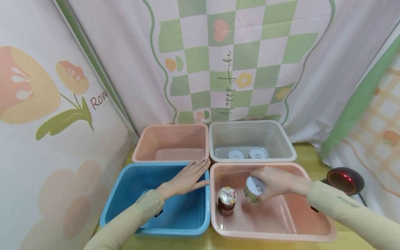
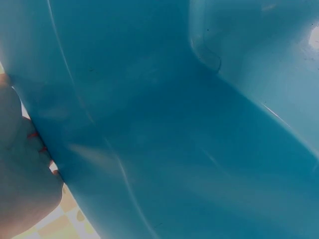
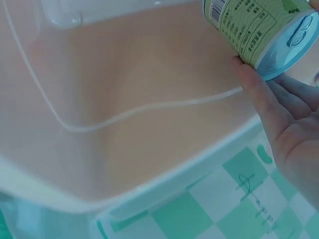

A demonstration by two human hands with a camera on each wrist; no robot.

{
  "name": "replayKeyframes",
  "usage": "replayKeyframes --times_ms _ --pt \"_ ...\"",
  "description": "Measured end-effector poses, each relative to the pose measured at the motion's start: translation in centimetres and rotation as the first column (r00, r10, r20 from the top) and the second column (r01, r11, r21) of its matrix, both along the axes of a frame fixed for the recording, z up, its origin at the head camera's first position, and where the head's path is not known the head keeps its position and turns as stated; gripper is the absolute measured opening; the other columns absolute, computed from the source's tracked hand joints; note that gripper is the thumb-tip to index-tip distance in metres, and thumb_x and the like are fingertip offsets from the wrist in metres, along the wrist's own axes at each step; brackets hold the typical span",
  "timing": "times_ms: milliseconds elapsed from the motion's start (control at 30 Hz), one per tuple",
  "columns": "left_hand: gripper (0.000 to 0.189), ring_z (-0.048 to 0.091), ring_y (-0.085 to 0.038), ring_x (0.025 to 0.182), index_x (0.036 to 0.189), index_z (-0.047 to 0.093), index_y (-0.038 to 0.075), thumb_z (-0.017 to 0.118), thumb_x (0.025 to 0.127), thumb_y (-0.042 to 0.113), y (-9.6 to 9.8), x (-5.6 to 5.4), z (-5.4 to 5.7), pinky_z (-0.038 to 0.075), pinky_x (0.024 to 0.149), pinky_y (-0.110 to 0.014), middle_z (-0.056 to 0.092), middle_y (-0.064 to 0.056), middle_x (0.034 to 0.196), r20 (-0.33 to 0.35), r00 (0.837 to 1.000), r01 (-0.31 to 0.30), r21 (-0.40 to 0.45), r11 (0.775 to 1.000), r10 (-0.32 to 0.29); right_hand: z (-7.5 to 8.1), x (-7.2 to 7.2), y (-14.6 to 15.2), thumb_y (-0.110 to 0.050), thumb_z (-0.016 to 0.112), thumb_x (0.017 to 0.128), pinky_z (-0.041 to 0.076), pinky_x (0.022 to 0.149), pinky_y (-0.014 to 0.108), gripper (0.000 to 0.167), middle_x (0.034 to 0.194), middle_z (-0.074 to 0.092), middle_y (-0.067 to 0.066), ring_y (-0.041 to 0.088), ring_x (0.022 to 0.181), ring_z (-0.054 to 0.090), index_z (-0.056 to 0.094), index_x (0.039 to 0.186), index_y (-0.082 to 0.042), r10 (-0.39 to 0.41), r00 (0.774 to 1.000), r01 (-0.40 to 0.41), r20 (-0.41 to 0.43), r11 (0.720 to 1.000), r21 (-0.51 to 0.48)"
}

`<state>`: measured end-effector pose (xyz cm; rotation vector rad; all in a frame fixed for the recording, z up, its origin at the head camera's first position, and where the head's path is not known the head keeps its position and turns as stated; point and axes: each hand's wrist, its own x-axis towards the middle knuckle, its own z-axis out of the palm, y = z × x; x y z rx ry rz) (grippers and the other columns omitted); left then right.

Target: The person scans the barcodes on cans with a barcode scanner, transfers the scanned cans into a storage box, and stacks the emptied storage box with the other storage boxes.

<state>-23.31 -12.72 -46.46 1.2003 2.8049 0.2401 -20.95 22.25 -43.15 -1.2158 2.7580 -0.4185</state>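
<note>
My right hand (image 1: 275, 181) grips a green tin can (image 1: 251, 194) with a pale pull-tab lid, inside the near-right pink bin (image 1: 297, 208). In the right wrist view the can (image 3: 259, 32) lies tilted against my fingers, printed label showing. To its left in that bin stands a dark jar (image 1: 226, 205) with a colourful patterned lid. My left hand (image 1: 186, 178) rests with straight fingers at the right rim of the blue bin (image 1: 175, 227), holding nothing. The left wrist view shows mostly blue bin wall, with part of that hand (image 2: 27, 169) at the edge.
Behind, a grey-white bin (image 1: 285, 146) holds two cans (image 1: 257, 153) with pale lids. A second pink bin (image 1: 142, 146) is at the back left. A black device (image 1: 345, 180) with a red light stands right of the bins on the wooden table (image 1: 307, 152). Patterned curtains (image 1: 197, 55) surround the table.
</note>
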Motion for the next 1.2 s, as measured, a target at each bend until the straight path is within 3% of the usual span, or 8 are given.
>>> replayKeyframes --times_ms 233,400,833,1200 --pt "0.075 0.013 -0.023 0.157 0.160 0.012 0.012 0.040 0.103 0.052 0.1 -0.1 -0.1 0.014 0.130 -0.046 0.011 -0.003 0.169 0.004 1.000 -0.003 -0.008 1.000 0.003 1.7 -0.2 0.8 -0.032 0.085 0.062 0.048 0.060 0.016 0.049 0.083 0.064 -0.013 -0.005 0.070 0.054 0.065 0.102 -0.014 -0.056 0.998 0.056 0.009 0.998 0.021" --pt "0.076 0.009 -0.021 0.157 0.160 0.008 0.014 0.038 0.104 0.054 0.2 -0.2 -0.4 0.011 0.130 -0.043 0.007 -0.001 0.169 0.011 1.000 -0.006 -0.025 1.000 0.007 2.8 -0.2 1.5 -0.034 0.084 0.063 0.046 0.059 0.015 0.053 0.086 0.065 -0.014 -0.005 0.070 0.054 0.067 0.108 -0.014 -0.095 0.995 0.097 -0.030 0.994 0.058" --pt "0.076 0.010 -0.021 0.157 0.160 0.009 0.014 0.037 0.103 0.055 0.2 -0.1 -0.5 0.015 0.129 -0.046 0.008 -0.001 0.169 0.016 1.000 -0.006 -0.011 1.000 0.007 5.3 -0.3 3.7 -0.032 0.085 0.062 0.044 0.052 0.013 0.056 0.078 0.065 -0.013 -0.008 0.062 0.050 0.067 0.108 -0.005 -0.083 0.993 0.083 -0.083 0.997 0.001" --pt "0.076 0.011 -0.022 0.157 0.160 0.010 0.014 0.038 0.103 0.055 0.1 -0.2 -0.2 0.013 0.130 -0.044 0.009 -0.001 0.169 0.020 1.000 -0.006 -0.020 1.000 0.006 6.6 -0.4 5.6 -0.033 0.087 0.058 0.041 0.052 0.015 0.049 0.073 0.056 -0.018 -0.007 0.062 0.046 0.067 0.100 -0.019 -0.122 0.972 0.127 -0.202 0.992 0.012"
